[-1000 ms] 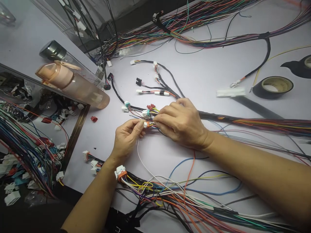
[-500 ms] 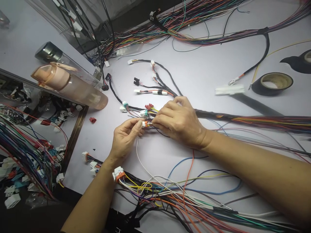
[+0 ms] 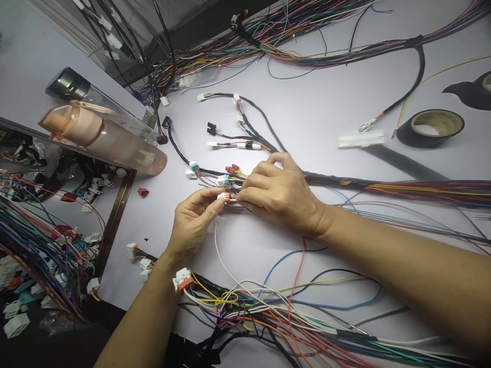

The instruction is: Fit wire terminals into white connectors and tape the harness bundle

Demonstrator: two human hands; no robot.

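Note:
A small white and orange wire connector (image 3: 223,197) is pinched between the thumb and fingers of my left hand (image 3: 195,217). My right hand (image 3: 278,197) is closed just to the right of it, its fingertips on the thin wires that enter the connector's orange side. The exact grip is partly hidden by the fingers. Just beyond lie a white and teal connector (image 3: 223,180) and a red connector (image 3: 232,169) on the same wire harness (image 3: 337,182), whose black-taped trunk runs off to the right. A larger white and orange connector (image 3: 184,280) sits near my left forearm.
Loose coloured wires (image 3: 276,306) spread across the front. A pink bottle (image 3: 111,138) lies at the left beside a clear one. A roll of black tape (image 3: 429,128) and a white connector block (image 3: 360,139) are at right. More wire bundles (image 3: 307,59) run along the back.
The whole view has shifted slightly, with things on the left now a little further left. Both hands keep their hold at the small connector and its wires.

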